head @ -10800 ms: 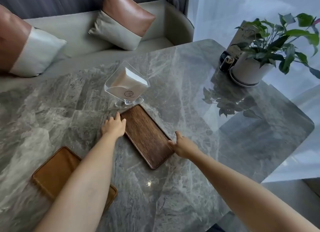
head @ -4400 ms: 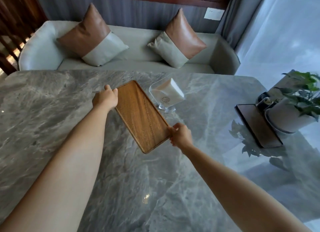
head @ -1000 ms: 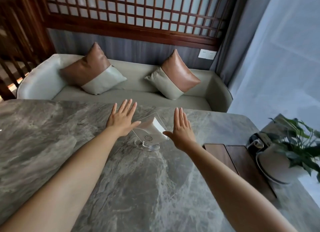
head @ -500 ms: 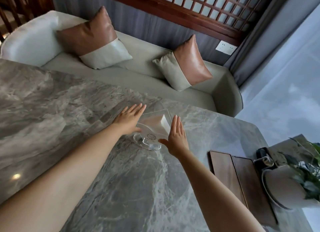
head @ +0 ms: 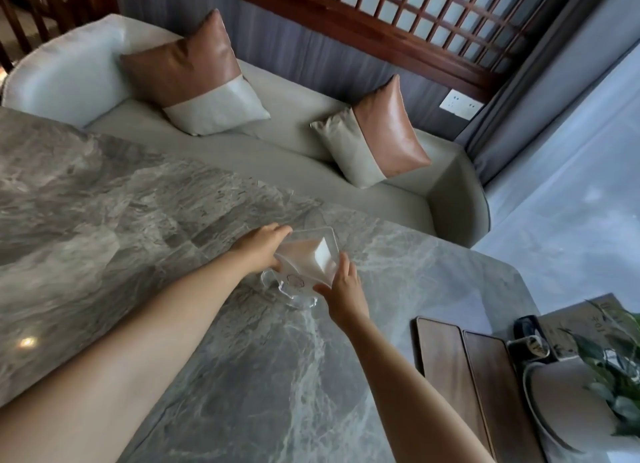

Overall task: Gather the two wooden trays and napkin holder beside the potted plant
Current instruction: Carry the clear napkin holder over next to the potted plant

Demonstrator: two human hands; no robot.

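Observation:
A clear plastic napkin holder [head: 306,260] with white napkins stands on the grey marble table [head: 145,220], near its far edge. My left hand [head: 260,246] grips its left side and my right hand [head: 343,287] grips its right side. Two wooden trays lie side by side at the lower right: one tray [head: 446,365] on the left, the other tray [head: 502,390] touching it and next to the potted plant [head: 588,386] in a white pot.
A grey sofa [head: 311,116] with two brown-and-grey cushions runs behind the table. A dark small object [head: 530,338] and a card sit behind the pot. The table's rounded right corner lies close to the plant.
Both hands have closed in from flat, open poses onto the sides of the napkin holder. The view has tilted further to the left.

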